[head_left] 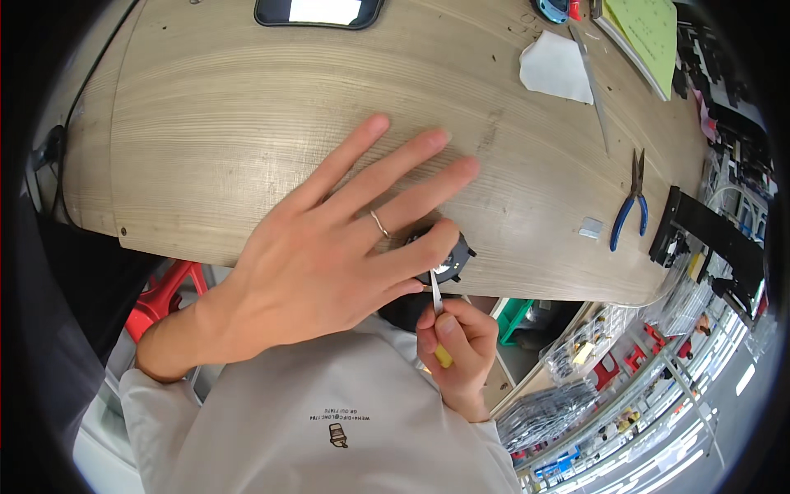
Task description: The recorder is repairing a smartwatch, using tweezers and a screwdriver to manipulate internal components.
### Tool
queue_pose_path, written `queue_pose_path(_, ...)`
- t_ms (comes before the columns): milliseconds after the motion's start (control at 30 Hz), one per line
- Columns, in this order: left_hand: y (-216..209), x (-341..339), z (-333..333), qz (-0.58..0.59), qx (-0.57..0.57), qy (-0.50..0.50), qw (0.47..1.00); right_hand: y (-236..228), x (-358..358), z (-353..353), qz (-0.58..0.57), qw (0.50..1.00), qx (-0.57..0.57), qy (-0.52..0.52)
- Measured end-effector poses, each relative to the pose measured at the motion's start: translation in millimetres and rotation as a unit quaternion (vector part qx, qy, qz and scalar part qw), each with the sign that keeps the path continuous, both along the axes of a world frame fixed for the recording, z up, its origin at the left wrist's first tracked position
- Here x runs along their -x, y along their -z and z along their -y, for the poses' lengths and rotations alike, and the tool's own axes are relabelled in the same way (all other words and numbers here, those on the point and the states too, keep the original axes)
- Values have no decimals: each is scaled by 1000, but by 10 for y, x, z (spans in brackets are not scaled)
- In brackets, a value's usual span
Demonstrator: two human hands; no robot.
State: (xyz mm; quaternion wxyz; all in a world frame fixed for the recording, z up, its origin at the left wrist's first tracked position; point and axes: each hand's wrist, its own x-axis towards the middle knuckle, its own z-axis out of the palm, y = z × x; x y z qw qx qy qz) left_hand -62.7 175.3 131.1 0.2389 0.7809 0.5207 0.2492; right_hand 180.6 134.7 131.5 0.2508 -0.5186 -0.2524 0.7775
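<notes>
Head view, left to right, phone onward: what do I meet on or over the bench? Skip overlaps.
Phone → round black part → white scrap → blue-handled pliers → black bracket.

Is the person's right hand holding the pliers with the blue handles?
No, the right hand holds a slim metal-tipped tool, while the pliers lie on the table.

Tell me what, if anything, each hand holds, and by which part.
Right hand: a slim tool, pinched low on its metal blade, near the yellow handle. Left hand: index finger over a black round part; whether it grips cannot be told.
</notes>
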Motion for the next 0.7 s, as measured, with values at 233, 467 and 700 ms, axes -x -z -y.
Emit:
queue_pose_path(233,-2,39,2,36,19,8,999,-47,62,-70,53,999,5,-5)
queue_pose_path(467,-16,51,-55,41,11,1,999,-140,-66,-94,171,956,-226,-75)
queue_pose_path(700,-154,-15,-87,31,46,7,998,-124,-150,-1003,484,630,-589,-147)
